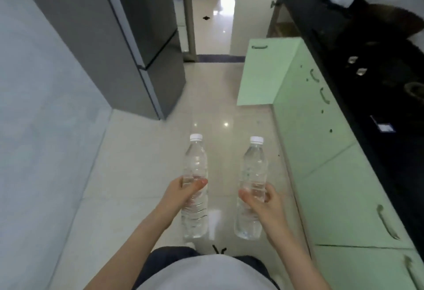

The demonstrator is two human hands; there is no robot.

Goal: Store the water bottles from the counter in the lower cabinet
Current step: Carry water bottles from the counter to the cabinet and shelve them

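Each hand had its own clear plastic water bottle, both full-looking, ribbed and white-capped: the left hand (181, 194) had its fingers wrapped round the middle of the left bottle (195, 188), and the right hand (263, 200) gripped the right bottle (252, 188) the same way. Both were upright over the glossy pale tile floor (128, 175), slightly apart. Mint-green lower cabinets (321, 152) under a black bench (367, 60) ran along the right, one door (263, 71) swung open, grey fridge (137, 25) on the left
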